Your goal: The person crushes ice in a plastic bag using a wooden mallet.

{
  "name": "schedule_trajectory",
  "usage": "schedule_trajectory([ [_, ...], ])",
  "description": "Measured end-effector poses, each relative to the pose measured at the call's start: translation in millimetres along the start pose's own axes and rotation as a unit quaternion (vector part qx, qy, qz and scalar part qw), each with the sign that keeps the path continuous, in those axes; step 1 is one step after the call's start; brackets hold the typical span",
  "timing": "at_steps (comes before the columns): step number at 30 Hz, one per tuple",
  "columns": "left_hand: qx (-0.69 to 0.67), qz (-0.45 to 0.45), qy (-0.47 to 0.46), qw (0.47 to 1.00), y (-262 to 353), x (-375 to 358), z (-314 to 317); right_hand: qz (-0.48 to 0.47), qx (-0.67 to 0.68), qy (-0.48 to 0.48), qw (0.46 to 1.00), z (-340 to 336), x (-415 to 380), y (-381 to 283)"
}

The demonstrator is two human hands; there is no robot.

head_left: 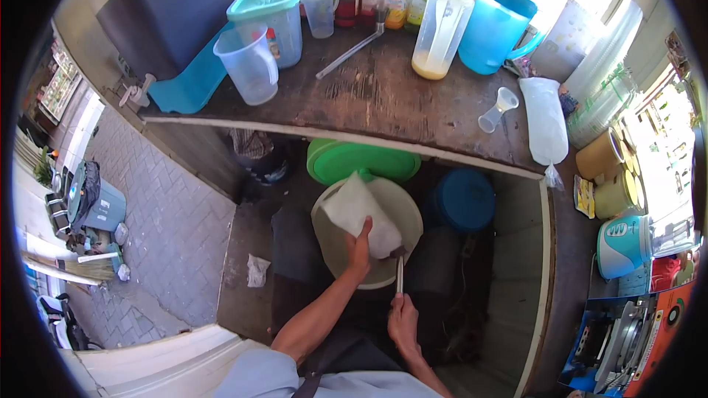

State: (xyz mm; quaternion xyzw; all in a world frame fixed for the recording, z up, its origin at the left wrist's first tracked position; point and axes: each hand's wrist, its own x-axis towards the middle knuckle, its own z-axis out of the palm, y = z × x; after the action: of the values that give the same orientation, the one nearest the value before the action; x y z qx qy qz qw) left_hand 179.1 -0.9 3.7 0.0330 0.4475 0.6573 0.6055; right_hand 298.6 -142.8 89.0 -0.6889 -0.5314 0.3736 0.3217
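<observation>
My left hand [359, 249] grips a white ice block [361, 210] from its left side, with the thumb stretched over its face. The block is tilted over the mouth of a cream bucket [331, 254], which stands low between my legs. In my right hand [403, 318], fingers wrapped round the grip, is a hammer [400, 274] with a metal shaft. Its dark head overlaps the lower right corner of the ice. A green lid [332, 158] leans behind the bucket, and a blue lidded container [464, 200] stands to the right.
On the wooden counter [339, 96] above are a clear measuring jug [248, 66], a green-capped bottle [442, 26], a blue pitcher [494, 29], a small strainer [499, 109] and a bagged ice block [544, 118]. A portable stove [619, 343] sits at right. Crumpled plastic [257, 270] lies left of the bucket.
</observation>
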Motion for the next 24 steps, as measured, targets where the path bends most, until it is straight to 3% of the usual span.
schedule_trajectory([
  [1,0.103,0.095,0.025,0.990,3.4,9.6,5.5,0.045,0.017,-0.005,0.999,2.6,10.9,-4.6],
  [3,0.112,0.082,0.044,0.989,6.9,8.9,0.1,0.039,0.030,0.023,0.999,-9.4,13.7,-22.6],
  [5,0.123,0.069,0.065,0.988,8.8,7.2,-6.3,0.041,0.182,0.037,0.982,-31.4,28.8,-54.2],
  [6,0.126,0.053,0.069,0.988,9.4,9.8,-7.6,0.043,0.183,0.037,0.982,-33.9,31.9,-60.1],
  [8,0.128,0.034,0.076,0.988,6.6,8.3,-11.7,-0.071,0.273,0.114,0.953,-37.4,32.7,-65.7],
  [9,0.140,0.023,0.070,0.987,9.6,5.3,-7.8,-0.072,0.272,0.113,0.953,-26.0,33.5,-56.6],
  [11,0.150,0.012,0.064,0.987,7.1,8.2,-7.9,-0.102,0.234,0.206,0.945,6.7,28.4,-25.0],
  [12,0.141,-0.023,0.045,0.989,-1.0,16.5,-15.3,-0.073,0.041,0.071,0.994,1.7,24.2,-17.4],
  [13,0.131,-0.060,0.027,0.989,-5.6,16.6,-19.6,-0.073,0.040,0.073,0.994,2.9,24.0,-11.7],
  [15,0.181,-0.059,0.029,0.981,-10.9,7.6,-32.3,0.019,-0.026,-0.045,0.998,8.9,29.9,-0.8],
  [17,0.231,-0.053,0.035,0.971,-11.4,14.0,-44.4,0.035,0.001,-0.034,0.999,4.5,29.8,-5.8],
  [21,0.178,-0.117,-0.028,0.977,-9.9,4.6,-59.0,0.081,0.010,0.024,0.996,-0.5,43.2,-5.6],
  [23,0.160,-0.125,-0.058,0.978,7.2,-14.7,-44.4,-0.091,-0.068,0.076,0.991,15.3,58.0,16.8],
  [24,0.143,-0.123,-0.059,0.980,14.3,-23.5,-37.7,-0.032,-0.041,0.025,0.998,16.1,59.5,11.2],
])
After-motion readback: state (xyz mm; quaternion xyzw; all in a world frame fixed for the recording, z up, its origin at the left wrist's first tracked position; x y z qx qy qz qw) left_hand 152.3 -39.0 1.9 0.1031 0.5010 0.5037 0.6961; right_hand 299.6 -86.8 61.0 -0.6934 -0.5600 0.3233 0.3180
